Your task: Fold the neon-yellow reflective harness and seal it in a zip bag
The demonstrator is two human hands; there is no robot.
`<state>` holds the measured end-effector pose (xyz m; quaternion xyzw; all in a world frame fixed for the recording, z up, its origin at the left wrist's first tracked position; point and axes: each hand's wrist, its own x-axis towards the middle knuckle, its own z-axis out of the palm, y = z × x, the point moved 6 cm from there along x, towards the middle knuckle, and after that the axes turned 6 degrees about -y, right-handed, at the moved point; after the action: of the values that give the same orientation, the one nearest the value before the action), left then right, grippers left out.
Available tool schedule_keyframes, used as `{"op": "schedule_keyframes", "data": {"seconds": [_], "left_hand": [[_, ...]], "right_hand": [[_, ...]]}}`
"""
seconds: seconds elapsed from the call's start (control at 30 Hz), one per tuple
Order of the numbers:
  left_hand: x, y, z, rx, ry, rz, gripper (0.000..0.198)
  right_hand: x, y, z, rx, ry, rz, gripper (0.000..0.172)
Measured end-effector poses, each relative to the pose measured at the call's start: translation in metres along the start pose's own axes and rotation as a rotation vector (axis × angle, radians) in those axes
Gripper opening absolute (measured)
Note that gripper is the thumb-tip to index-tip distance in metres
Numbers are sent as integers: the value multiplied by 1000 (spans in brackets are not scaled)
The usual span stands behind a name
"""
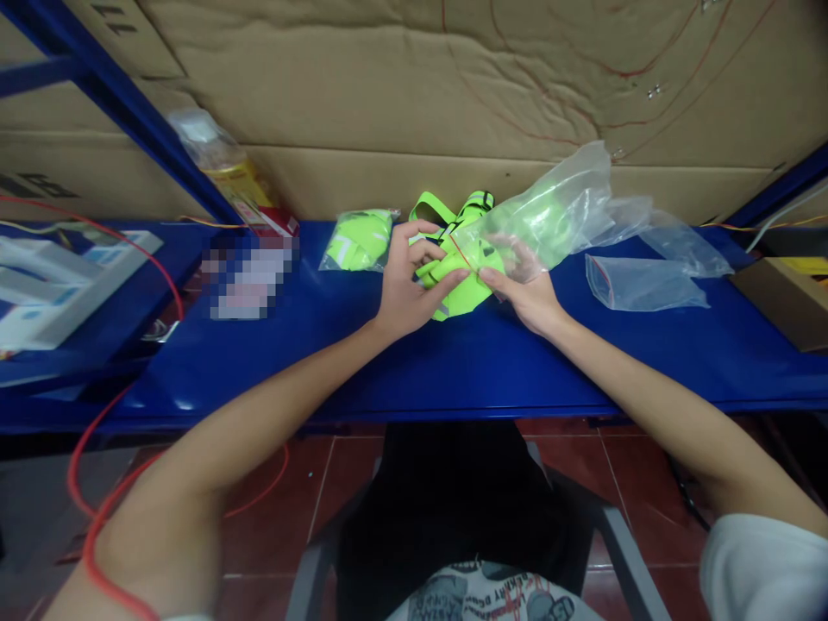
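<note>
Hands meet at the middle of the blue metal shelf [453, 362], above its front half. Left hand [404, 289] is closed around a folded neon-green reflective vest [456, 289], thumb and fingers pinching its edge where grey reflective tape shows. Right hand [527, 293] grips the mouth of a clear plastic bag [549, 211], fingers narrow and partly behind the film; the bag opening touches the vest, and the bag body rises up and to the right, puffed with air. Part of the vest, including black-edged straps, sticks up behind the left hand. Just to the left, a second green vest already sealed in a bag [362, 240] lies on the shelf. To the right, empty clear bags [640, 285] lie flat, near the held bag. A plastic bottle [220, 159] leans against the blue upright at left, and white boxes [58, 280] sit on the adjoining surface. Cardboard sheeting [414, 103] lines the wall behind.
</note>
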<state>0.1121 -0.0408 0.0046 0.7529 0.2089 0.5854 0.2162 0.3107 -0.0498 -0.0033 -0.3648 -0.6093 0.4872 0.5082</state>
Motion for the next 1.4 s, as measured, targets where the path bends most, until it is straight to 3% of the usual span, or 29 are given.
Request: {"op": "schedule_keyframes", "data": {"seconds": [0.2, 0.37, 0.6, 0.73, 0.8, 0.93, 1.03, 1.13, 1.27, 1.4], "left_hand": [[3, -12, 0, -129, -12, -99, 66], [1, -10, 6, -45, -35, -168, 63], [-3, 16, 4, 99, -24, -16, 47], [-3, 19, 3, 111, -68, 28, 54], [-2, 15, 5, 94, -120, -16, 62], [2, 7, 7, 65, -261, -80, 80], [4, 7, 6, 101, -311, -64, 64], [2, 5, 5, 88, -308, -100, 52], [-2, -6, 7, -1, -275, -181, 56], [-2, -6, 4, 53, -236, -127, 52]], "right_hand": [[3, -12, -6, -9, -33, -91, 86], [1, -10, 2, -93, -86, -89, 88], [-6, 19, 12, 37, -123, 196, 100], [-4, 22, 7, 115, -98, 232, 102], [0, 17, -2, 65, -79, 183, 98], [5, -5, -23, -263, -41, -48, 89], [4, -17, -25, -393, -111, -148, 82], [2, -23, -22, -405, -170, -174, 81], [3, -33, -20, -363, -157, -190, 84], [5, -36, -22, -303, -109, -160, 77]]}}
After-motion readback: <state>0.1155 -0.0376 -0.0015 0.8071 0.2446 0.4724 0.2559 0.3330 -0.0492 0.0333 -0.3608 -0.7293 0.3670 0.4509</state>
